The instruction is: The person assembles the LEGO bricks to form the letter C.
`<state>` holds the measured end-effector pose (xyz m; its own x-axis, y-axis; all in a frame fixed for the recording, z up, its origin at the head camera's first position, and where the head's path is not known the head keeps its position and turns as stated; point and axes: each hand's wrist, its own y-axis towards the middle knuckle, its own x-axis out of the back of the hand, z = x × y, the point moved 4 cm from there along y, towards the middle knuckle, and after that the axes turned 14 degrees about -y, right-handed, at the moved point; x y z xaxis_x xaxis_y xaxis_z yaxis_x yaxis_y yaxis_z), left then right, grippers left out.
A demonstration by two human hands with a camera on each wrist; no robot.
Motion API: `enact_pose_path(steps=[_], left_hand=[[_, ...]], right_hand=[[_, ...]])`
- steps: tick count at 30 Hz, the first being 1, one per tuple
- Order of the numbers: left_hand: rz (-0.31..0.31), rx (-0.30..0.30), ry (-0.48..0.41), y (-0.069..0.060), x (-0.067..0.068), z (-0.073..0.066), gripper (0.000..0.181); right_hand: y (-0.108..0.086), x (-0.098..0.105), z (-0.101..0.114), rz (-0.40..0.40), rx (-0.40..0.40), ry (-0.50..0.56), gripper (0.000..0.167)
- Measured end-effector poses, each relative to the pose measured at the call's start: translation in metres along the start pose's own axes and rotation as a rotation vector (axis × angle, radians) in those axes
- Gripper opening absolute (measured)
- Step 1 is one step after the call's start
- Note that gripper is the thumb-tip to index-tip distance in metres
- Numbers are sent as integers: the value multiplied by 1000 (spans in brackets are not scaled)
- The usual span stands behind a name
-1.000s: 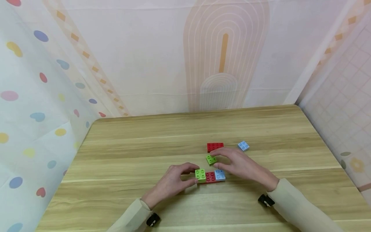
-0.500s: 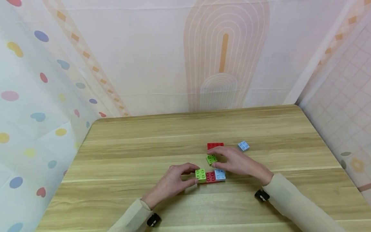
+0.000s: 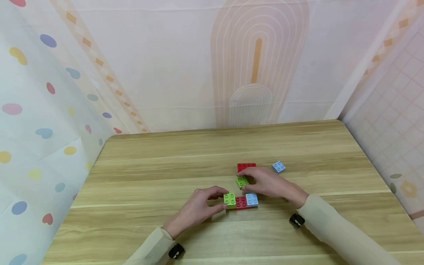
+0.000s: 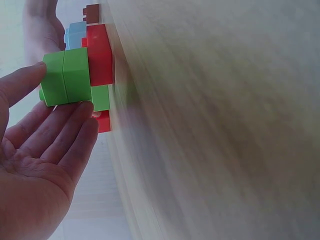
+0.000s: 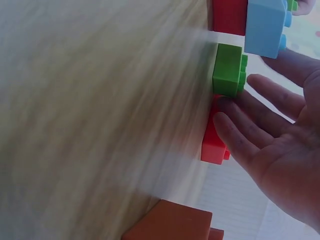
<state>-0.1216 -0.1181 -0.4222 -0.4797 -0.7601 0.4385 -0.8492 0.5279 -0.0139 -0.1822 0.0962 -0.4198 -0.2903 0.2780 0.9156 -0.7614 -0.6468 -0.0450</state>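
Observation:
My left hand pinches a light green brick stack at the left end of a low red brick. In the left wrist view, the thumb lies on one side of the green stack and fingers on the other. A light blue brick sits on the red one's right end. Just behind, my right hand spreads thumb and fingers around a small green brick. The right wrist view shows fingertips beside this green brick; its thumb tip is hidden behind the blue brick.
Behind the small green brick lies a red brick, partly covered by my right hand. Farther right on the wooden table is a loose light blue brick. Patterned cloth hangs behind and at both sides.
My right hand has shifted slightly left and its fingers have come closer round the small green brick. The left hand and the bricks have stayed in place.

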Motion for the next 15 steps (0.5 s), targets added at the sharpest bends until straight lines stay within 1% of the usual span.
enact_pose_path(steps=[5,10,15], left_hand=[[-1,0,-5,0,0,-1,32],[-2,6,-9,1,-1,0,32],[-4,9,-9,0,-2,0,32]], right_hand=[[3,-2,0,6,-15,-37,40],[4,-2,2,5,-13,-82,37],[3,-1,4,-8,-21,-64,36]])
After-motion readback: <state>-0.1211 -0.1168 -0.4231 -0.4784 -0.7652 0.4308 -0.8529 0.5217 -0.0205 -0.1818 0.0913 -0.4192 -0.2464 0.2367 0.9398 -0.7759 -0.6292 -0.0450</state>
